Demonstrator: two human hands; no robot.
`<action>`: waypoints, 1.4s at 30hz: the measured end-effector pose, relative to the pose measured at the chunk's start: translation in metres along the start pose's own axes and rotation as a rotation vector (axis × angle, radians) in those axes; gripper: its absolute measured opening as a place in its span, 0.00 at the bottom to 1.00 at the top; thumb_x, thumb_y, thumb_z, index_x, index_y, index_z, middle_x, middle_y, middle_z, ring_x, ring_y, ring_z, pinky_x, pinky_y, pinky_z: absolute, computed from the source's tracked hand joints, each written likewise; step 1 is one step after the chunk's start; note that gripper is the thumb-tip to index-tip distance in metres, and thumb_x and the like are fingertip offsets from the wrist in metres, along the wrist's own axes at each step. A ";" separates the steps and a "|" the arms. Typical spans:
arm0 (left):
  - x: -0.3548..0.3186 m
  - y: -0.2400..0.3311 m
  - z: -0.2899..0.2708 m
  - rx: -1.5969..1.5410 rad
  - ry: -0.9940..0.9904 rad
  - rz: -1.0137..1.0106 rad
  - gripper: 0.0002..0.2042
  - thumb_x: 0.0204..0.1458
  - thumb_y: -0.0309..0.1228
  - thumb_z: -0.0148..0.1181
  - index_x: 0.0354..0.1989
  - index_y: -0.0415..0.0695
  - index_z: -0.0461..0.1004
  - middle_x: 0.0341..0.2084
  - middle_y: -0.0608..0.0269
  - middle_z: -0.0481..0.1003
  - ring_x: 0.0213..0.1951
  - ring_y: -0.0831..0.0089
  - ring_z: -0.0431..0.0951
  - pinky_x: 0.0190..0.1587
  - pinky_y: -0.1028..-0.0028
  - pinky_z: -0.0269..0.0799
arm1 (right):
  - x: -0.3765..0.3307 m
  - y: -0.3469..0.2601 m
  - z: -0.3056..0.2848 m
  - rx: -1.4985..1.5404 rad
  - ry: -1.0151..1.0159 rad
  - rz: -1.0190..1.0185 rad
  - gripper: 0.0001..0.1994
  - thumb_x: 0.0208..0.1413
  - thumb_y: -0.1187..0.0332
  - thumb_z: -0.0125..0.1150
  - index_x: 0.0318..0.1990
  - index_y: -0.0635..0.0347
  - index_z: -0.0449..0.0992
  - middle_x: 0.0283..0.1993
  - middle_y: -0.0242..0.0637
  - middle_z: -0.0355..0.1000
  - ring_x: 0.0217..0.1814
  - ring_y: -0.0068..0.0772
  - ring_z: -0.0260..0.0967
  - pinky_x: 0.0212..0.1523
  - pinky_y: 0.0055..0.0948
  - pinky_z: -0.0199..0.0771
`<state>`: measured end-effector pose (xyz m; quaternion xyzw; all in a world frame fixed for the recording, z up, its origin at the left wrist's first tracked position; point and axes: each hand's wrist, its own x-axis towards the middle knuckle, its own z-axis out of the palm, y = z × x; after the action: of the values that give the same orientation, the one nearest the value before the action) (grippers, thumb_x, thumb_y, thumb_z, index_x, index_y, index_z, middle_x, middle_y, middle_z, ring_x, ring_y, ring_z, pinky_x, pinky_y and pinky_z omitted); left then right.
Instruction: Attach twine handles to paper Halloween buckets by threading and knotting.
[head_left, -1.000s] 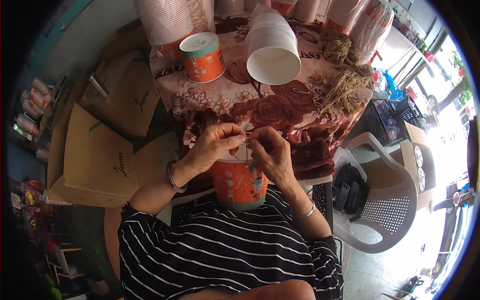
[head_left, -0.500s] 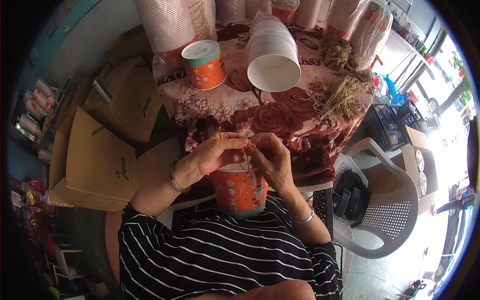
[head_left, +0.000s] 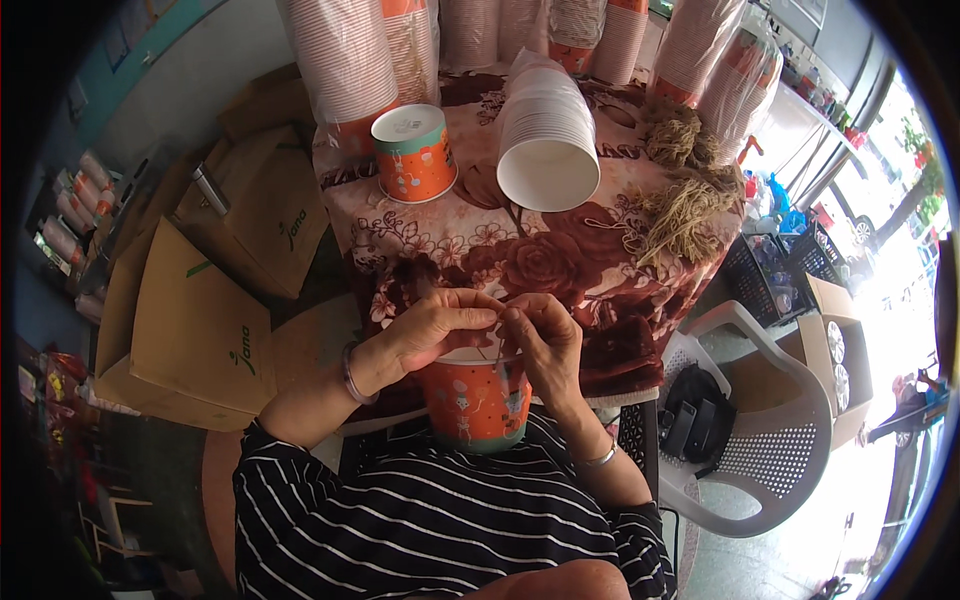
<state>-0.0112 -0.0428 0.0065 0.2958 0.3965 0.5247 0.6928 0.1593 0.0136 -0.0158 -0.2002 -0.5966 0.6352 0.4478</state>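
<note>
An orange paper bucket with a green band at its lower end stands against my striped top, its white open rim facing up. Above that rim, my left hand and my right hand meet with thumbs and forefingers pinched together. Between the fingertips is a thin brown string, its ends dangling toward the bucket. The exact pinch point is mostly covered by the fingers. On the flowered tablecloth ahead lie tangled bundles of tan string.
An upside-down orange bucket and a nested stack of white-mouthed buckets occupy the table. Tall wrapped stacks line its back. Cardboard boxes stand at left; a grey plastic chair holding a black bag is at right.
The table and surroundings sit slightly lower in the picture, as do my hands and the bucket. Both hands keep pinching the string, with the fingertips slightly shifted.
</note>
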 end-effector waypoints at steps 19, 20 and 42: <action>0.002 -0.004 0.009 0.200 -0.029 0.050 0.10 0.54 0.30 0.60 0.42 0.38 0.74 0.30 0.69 0.73 0.30 0.83 0.70 0.40 0.78 0.72 | 0.000 -0.004 -0.016 0.184 0.000 0.116 0.03 0.61 0.73 0.53 0.38 0.62 0.71 0.28 0.29 0.72 0.26 0.14 0.67 0.26 0.15 0.69; 0.003 -0.004 0.008 0.201 -0.041 0.046 0.10 0.54 0.30 0.60 0.42 0.38 0.74 0.30 0.69 0.73 0.28 0.84 0.69 0.40 0.78 0.72 | 0.000 -0.004 -0.016 0.176 0.000 0.114 0.03 0.61 0.73 0.53 0.38 0.62 0.71 0.28 0.30 0.73 0.27 0.14 0.67 0.27 0.16 0.69; 0.003 -0.004 0.006 0.311 -0.022 0.075 0.11 0.54 0.30 0.59 0.44 0.39 0.74 0.35 0.67 0.75 0.37 0.82 0.73 0.36 0.80 0.71 | 0.000 -0.004 -0.018 0.200 0.005 0.134 0.02 0.60 0.74 0.54 0.37 0.62 0.72 0.32 0.31 0.74 0.30 0.15 0.68 0.30 0.15 0.69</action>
<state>-0.0037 -0.0410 0.0059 0.4200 0.4540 0.4792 0.6227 0.1749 0.0233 -0.0159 -0.1953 -0.5146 0.7195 0.4235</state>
